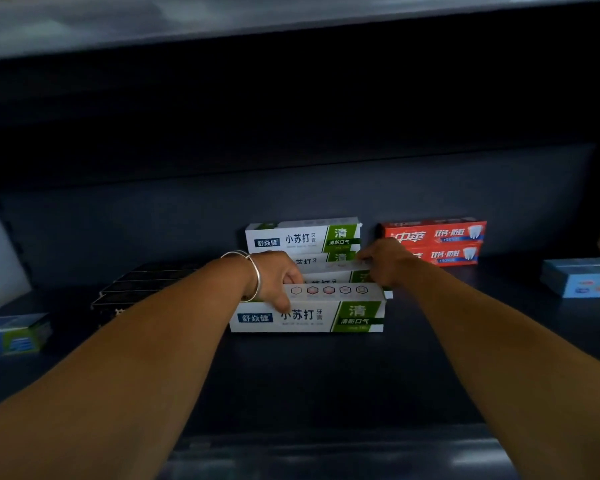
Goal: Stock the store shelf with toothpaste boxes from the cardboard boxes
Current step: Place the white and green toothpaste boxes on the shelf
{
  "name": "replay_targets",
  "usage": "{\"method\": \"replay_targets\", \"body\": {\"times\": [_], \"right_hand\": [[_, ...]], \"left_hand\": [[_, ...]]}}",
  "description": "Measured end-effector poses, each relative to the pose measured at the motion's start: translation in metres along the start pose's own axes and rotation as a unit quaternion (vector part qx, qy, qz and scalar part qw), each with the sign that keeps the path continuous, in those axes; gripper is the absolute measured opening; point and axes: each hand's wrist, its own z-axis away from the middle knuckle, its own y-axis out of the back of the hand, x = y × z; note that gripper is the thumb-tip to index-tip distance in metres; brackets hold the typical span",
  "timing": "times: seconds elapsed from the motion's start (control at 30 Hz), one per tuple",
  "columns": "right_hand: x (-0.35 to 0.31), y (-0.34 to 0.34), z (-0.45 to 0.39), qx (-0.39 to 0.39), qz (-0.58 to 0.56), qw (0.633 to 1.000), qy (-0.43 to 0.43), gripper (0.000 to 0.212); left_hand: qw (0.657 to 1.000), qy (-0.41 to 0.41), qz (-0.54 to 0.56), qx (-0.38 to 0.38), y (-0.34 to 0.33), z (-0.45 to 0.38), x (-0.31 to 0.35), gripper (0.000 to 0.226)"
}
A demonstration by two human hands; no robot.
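Observation:
Several white-and-green toothpaste boxes lie in a row from front to back on the dark shelf (291, 375). The front box (340, 315) lies flat, and the rear box (302, 237) stands against the back wall. Between them, my two hands hold a middle white-and-green box (329, 268) by its ends. My left hand (278, 278), with a silver bangle on the wrist, grips the left end, and its thumb reaches down onto the front box. My right hand (383, 265) pinches the right end. The hands hide most of the middle boxes.
Two stacked red toothpaste boxes (437, 242) stand just right of my right hand. Several black boxes (146, 282) lie to the left, with a blue-green box (14, 336) at the far left. A light blue box (582, 277) sits at the right. An upper shelf (222, 22) hangs overhead.

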Motion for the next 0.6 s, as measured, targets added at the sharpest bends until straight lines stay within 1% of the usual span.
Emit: {"method": "replay_targets", "body": {"times": [0.07,0.2,0.37,0.5,0.6], "right_hand": [[0.001,-0.003,-0.008,-0.002,-0.020,1.000,-0.005,0.044],[0.003,-0.006,-0.018,-0.012,-0.023,1.000,-0.011,0.045],[0.003,-0.007,-0.023,-0.009,-0.025,1.000,-0.015,0.039],[0.002,-0.005,-0.024,-0.006,-0.017,0.999,-0.038,0.037],[0.004,-0.002,-0.020,-0.006,-0.051,0.997,-0.061,0.034]], "left_hand": [[1.000,0.000,0.004,-0.001,-0.002,-0.007,-0.003,0.061],[1.000,-0.004,0.017,-0.004,-0.005,-0.020,-0.010,0.061],[0.999,-0.005,0.039,-0.001,-0.007,-0.028,-0.015,0.060],[0.999,-0.001,0.046,0.010,-0.009,-0.028,-0.015,0.060],[0.999,-0.001,0.048,0.013,-0.010,-0.027,-0.015,0.060]]}}
